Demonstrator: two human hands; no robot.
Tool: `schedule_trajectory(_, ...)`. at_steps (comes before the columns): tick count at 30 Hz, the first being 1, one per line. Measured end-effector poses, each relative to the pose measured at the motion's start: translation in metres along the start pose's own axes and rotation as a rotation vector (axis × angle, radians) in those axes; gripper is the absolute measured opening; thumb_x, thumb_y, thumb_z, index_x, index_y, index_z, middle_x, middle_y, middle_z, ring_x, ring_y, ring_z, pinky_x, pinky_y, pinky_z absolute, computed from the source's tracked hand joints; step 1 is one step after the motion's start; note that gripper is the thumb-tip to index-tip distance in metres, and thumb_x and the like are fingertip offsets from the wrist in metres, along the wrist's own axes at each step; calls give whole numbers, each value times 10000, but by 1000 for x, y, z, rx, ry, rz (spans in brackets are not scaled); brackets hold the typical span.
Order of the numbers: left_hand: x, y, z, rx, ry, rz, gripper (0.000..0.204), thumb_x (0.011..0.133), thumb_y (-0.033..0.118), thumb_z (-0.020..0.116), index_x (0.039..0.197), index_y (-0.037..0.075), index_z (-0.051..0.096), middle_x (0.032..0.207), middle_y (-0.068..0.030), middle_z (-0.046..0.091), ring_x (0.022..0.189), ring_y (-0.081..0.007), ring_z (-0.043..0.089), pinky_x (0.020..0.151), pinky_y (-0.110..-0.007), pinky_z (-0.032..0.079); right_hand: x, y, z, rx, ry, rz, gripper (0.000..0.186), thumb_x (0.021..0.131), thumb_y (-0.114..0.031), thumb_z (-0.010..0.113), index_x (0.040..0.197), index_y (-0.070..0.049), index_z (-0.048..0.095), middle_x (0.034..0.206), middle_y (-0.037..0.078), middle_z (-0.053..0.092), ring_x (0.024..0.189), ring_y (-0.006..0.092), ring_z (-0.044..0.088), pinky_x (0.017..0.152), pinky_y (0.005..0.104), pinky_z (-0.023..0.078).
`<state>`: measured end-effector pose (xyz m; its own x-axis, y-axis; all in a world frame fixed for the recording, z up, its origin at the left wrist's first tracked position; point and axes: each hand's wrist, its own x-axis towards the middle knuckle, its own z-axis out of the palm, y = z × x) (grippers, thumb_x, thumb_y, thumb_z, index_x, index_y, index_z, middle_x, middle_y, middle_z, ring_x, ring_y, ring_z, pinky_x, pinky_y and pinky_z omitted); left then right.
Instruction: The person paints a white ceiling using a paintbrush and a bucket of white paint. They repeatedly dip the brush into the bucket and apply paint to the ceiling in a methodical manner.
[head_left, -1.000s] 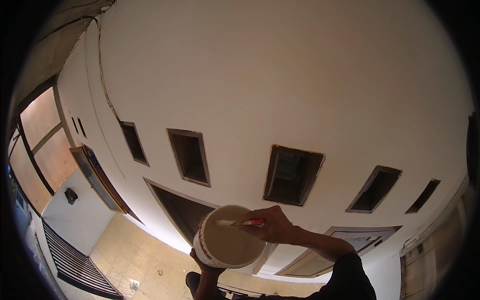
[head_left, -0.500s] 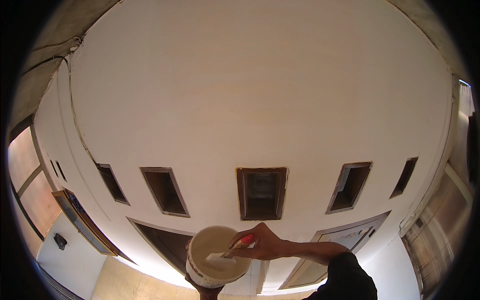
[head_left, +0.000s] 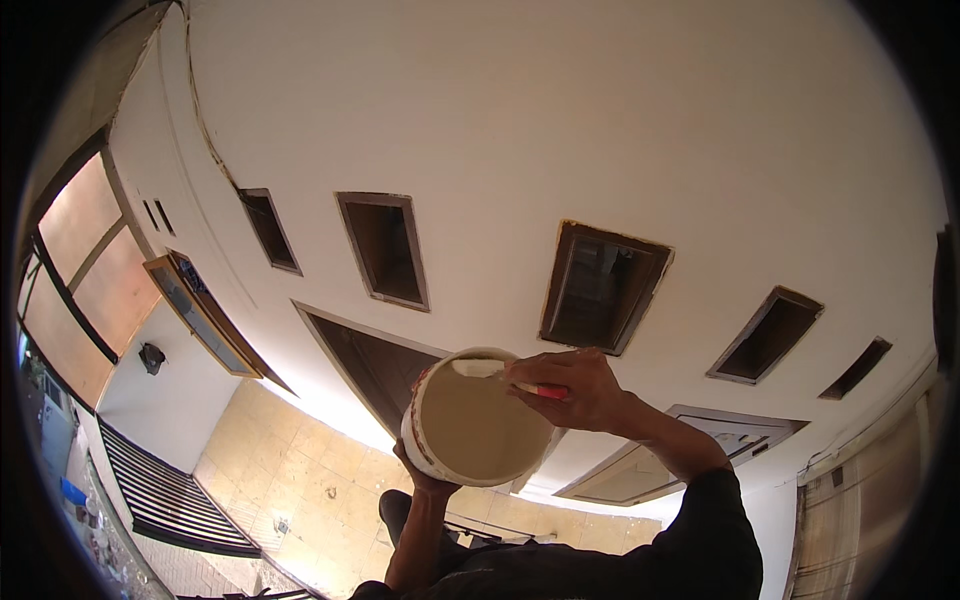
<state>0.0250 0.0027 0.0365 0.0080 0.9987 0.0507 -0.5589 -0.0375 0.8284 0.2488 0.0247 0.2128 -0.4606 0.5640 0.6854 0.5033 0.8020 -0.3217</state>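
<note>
A white bucket (head_left: 485, 430) of pale cream liquid is held up near the lower middle, with reddish marks on its side. My left hand (head_left: 423, 468) grips it from the lower left, the fingers partly hidden behind it. My right hand (head_left: 580, 390) is closed on a paintbrush (head_left: 478, 368) with a red handle. The brush's pale bristles rest at the bucket's upper rim.
A white wall (head_left: 620, 120) has a row of small dark windows (head_left: 600, 285) and framed openings (head_left: 365, 360) below them. Far down lies a tiled floor (head_left: 260, 450), beside a black barred railing (head_left: 160, 495). A frosted panel window (head_left: 90, 240) is at the left; cables run along the wall.
The brush has lifted from inside the bucket to its upper rim since half a second ago. Bucket and hands now sit higher in view, and the view has tilted, showing more floor.
</note>
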Motion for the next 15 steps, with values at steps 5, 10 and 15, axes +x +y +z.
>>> schedule_trajectory(5, 9, -8, -3, -288, -68, -34, 1020, 656, 522, 766, 1487, 135, 321, 1426, -99, 451, 1262, -249, 496, 996, -455, 476, -9, -5, -4, -221, 58, -171, 225, 808, -165, 784, 1000, -92, 692, 939, 39, 742, 780, 193, 743, 638, 293, 625)
schedule_trajectory(10, 10, -4, -2, -407, -68, -35, 1038, 634, 499, 797, 1480, 123, 328, 1414, -101, 462, 1251, -246, 506, 990, -446, 477, -6, -11, -18, -161, 196, -138, 194, 766, -76, 813, 941, -56, 733, 904, 77, 757, 781, 202, 753, 665, 292, 625)
schedule_trajectory(15, 11, 0, 1, -475, -75, -27, 1056, 612, 476, 827, 1473, 111, 335, 1402, -104, 473, 1240, -243, 516, 983, -437, 479, -12, -26, -34, 148, 187, 188, 227, 765, -55, 817, 982, -38, 752, 906, 104, 761, 797, 192, 748, 713, 265, 607)
